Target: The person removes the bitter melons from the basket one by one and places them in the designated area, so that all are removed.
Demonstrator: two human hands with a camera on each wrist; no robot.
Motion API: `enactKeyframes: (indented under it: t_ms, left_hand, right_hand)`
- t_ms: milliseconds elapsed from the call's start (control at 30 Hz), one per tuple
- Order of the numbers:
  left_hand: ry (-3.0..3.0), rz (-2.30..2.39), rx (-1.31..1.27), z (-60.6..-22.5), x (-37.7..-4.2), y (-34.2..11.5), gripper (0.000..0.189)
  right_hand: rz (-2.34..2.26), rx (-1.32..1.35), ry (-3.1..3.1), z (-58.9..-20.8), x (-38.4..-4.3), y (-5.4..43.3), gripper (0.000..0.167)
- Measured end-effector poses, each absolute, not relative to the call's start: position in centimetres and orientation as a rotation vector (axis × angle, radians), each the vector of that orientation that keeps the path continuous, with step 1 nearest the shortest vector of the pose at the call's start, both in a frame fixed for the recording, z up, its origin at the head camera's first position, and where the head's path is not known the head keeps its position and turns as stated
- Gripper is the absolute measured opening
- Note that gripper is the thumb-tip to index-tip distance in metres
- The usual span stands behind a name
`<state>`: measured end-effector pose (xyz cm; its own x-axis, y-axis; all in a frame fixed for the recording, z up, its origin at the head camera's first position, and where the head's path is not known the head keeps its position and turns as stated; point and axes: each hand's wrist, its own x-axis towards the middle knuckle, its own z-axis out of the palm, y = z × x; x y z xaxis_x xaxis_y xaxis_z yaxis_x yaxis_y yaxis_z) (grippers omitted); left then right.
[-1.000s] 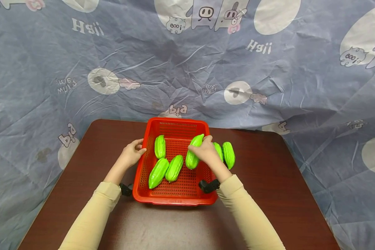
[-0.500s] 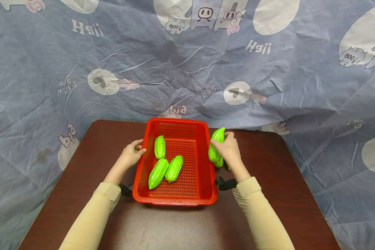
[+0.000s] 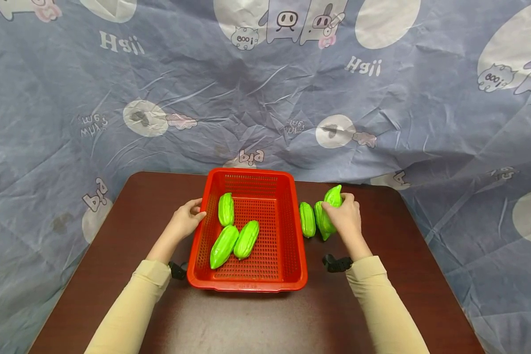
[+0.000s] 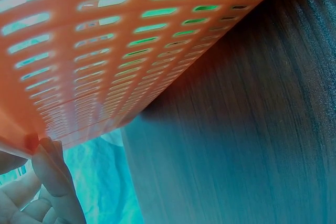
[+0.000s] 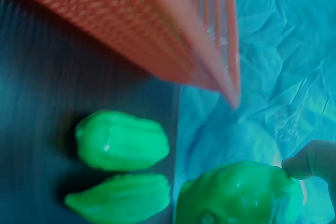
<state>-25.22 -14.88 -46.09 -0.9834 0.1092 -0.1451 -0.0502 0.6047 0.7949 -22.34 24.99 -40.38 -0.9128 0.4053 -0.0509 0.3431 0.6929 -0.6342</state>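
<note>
A red perforated plastic basket (image 3: 248, 286) stands on the table, and my left hand (image 3: 183, 220) pinches its left rim between thumb and fingers. Three green ridged bitter melons lie inside: one at the back left (image 3: 226, 209), one at the front left (image 3: 223, 247) and one beside it (image 3: 247, 240). To the right of the basket, my right hand (image 3: 347, 216) grips another bitter melon (image 3: 334, 197), which partly covers a bitter melon (image 3: 322, 223) on the table. One more bitter melon (image 3: 307, 220) lies next to the basket wall. In the right wrist view the held bitter melon (image 5: 239, 195) appears near the thumb.
The dark brown wooden table (image 3: 398, 275) extends to both sides of the basket. Behind it hangs a wrinkled blue-grey printed cloth (image 3: 265, 123). A black wrist camera mount (image 3: 336, 263) sits at the right wrist.
My right hand has carried the bitter melon out of the basket and rightward, over to the ones on the table. The left hand has stayed on the basket rim.
</note>
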Motion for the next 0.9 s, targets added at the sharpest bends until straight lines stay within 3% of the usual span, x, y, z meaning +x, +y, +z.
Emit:
enactKeyframes:
  t_ms: [900]
  left_hand:
    - [2.633,1.328,0.007,-46.2,-25.2,-14.8,0.054]
  right_hand:
    - [0.979,-0.696,-2.729,-45.8,-22.0,29.3,0.067]
